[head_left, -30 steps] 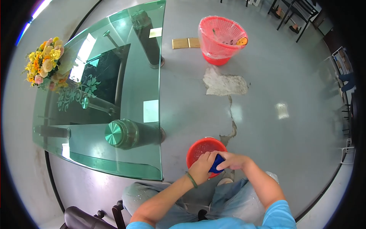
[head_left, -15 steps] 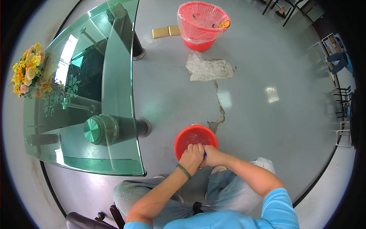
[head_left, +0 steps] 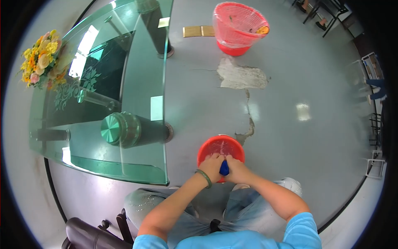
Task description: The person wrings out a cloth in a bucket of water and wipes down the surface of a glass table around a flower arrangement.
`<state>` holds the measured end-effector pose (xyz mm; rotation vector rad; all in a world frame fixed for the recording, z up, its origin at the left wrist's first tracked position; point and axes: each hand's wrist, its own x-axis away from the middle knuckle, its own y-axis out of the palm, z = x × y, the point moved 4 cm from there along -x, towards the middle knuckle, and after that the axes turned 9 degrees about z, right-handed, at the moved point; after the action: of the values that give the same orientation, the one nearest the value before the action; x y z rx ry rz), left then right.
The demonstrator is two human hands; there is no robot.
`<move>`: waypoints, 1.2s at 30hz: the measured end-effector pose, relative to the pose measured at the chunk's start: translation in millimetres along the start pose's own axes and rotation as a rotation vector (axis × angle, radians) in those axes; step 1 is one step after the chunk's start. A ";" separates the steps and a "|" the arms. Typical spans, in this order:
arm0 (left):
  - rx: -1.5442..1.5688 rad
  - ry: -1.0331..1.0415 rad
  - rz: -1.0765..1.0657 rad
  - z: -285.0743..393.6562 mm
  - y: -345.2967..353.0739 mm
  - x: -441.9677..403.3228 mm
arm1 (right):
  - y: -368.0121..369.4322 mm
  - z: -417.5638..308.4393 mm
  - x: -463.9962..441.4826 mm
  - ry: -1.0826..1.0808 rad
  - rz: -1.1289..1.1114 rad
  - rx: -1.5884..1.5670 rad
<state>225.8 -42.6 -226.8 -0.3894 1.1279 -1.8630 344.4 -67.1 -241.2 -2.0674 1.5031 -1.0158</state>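
Observation:
A dark blue cloth-like item (head_left: pixel 224 168) is squeezed between my two hands over the near part of a red basin (head_left: pixel 202 150) on the floor. My left hand (head_left: pixel 212 167), with a green bangle at its wrist, grips the item from the left. From the right, my right hand (head_left: pixel 237 169) is closed on the same item. Thin streaks, which look like water, show inside the basin just beyond my fingers. My fingertips are partly hidden behind the backs of my hands.
A glass table (head_left: pixel 145 145) with flowers (head_left: pixel 41 60) stands at the left. Farther ahead are a lined pink basket (head_left: pixel 238 29), gold-coloured flat pieces (head_left: pixel 198 31) and a pale floor patch (head_left: pixel 242 75). A dark chair (head_left: pixel 93 236) is at the lower left; people's legs show at the right.
Both hands have stayed on the blue item, which turned from lying across my fingers to hanging narrow between them. Streaks now show in the basin. The camera view has shifted.

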 end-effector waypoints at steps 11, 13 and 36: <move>-0.014 -0.221 -0.307 2.2 32.7 6.3 | -3.7 -2.6 -0.3 0.000 -0.047 0.142; 0.019 -0.251 -0.314 2.3 28.1 2.6 | -3.3 -3.6 1.0 -0.012 -0.044 0.159; 0.620 -0.612 0.300 47.9 -78.1 -11.8 | -112.4 -91.1 32.9 0.144 0.119 -0.314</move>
<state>221.7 -44.8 -134.5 -0.3650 0.1642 -1.5628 355.1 -49.1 -94.3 -2.1131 1.9428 -0.9498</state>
